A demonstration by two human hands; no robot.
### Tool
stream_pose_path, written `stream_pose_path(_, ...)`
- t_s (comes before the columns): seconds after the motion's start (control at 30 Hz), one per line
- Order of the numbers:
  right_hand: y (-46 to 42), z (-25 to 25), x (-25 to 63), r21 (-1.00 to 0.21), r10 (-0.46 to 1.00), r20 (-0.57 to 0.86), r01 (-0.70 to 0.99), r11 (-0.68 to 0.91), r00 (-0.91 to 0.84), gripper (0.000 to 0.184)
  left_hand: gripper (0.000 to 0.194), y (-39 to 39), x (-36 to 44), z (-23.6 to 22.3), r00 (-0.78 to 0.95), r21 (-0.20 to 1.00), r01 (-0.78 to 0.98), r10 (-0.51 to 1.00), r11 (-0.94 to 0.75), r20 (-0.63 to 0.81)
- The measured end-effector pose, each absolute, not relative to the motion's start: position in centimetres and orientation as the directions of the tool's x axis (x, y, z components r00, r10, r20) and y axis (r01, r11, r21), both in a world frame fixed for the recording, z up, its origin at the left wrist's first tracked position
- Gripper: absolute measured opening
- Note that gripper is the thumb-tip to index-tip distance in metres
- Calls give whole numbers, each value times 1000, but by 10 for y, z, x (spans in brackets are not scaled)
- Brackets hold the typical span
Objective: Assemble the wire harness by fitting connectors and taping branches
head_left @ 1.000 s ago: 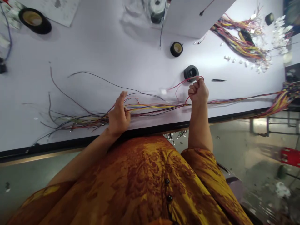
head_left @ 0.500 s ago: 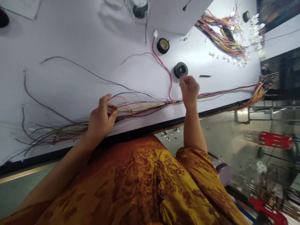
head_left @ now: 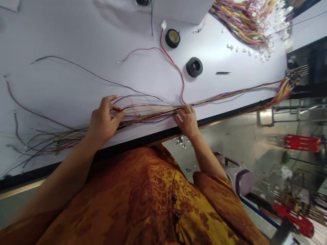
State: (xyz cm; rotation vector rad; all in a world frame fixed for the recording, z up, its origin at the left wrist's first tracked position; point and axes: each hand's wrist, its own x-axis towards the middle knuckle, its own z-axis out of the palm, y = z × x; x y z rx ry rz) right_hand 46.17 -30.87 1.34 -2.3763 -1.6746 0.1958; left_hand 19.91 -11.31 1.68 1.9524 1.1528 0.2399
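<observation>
A long bundle of thin coloured wires [head_left: 153, 117] runs along the table's front edge, loose on the left and gathered tightly on the right. My left hand [head_left: 106, 119] is closed around the loose wires, thumb and fingers pinching some of them. My right hand [head_left: 187, 119] grips the bundle where the strands come together. Close to that spot a red wire [head_left: 182, 76] with a white connector [head_left: 163, 25] branches away. A dark single wire [head_left: 97, 75] curves off to the upper left. What lies under the palms is hidden.
Beyond the wires sit a black tape roll [head_left: 194, 67], another tape roll [head_left: 173, 38] and a small dark pointed tool [head_left: 223, 73]. A thick pile of wires [head_left: 240, 23] with white connectors lies at the back right. The table's dark edge [head_left: 143, 139] runs before my body.
My right hand has come down from near the tape roll onto the bundle and gripped it. My left hand stays on the loose wires. The view has shifted slightly.
</observation>
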Motion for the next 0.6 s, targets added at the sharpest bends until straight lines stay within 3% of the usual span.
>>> stream_pose_path(0.23, -314, 8, 468, -431, 933, 53, 851, -300, 355, 29, 59, -113, 199, 14, 551, 747, 631, 798, -207, -244)
stream_pose_path(0.43, -310, 5, 474, -445, 931, 43, 841, -308, 363, 25, 59, -114, 198, 13, 564, 748, 623, 793, -227, -230)
stream_pose_path(0.6, -320, -1, 479, -563, 812, 235, 756, -334, 534, 13, 60, -115, 196, 13, 596, 737, 616, 776, -277, -207)
